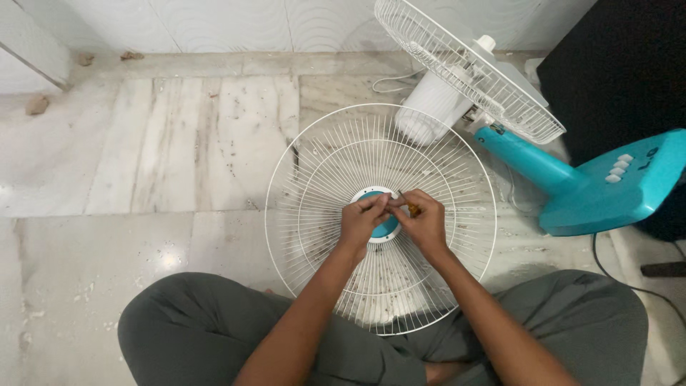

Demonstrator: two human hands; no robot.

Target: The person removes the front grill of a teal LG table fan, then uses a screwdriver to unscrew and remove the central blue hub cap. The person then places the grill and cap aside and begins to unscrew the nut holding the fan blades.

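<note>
My left hand (pixel 362 220) pinches the teal hub (pixel 386 227) of the round white wire grille (pixel 321 171); my right hand (pixel 425 223) is closed on a thin tool (pixel 409 204), slanting up-left. The grille lies flat on marble floor (pixel 179 143) beside the fan (pixel 572 179).

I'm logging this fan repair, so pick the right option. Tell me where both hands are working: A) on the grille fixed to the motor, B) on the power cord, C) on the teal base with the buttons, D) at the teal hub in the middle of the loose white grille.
D: the left hand and right hand meet over the teal hub of the loose white grille, away from the base.
</note>
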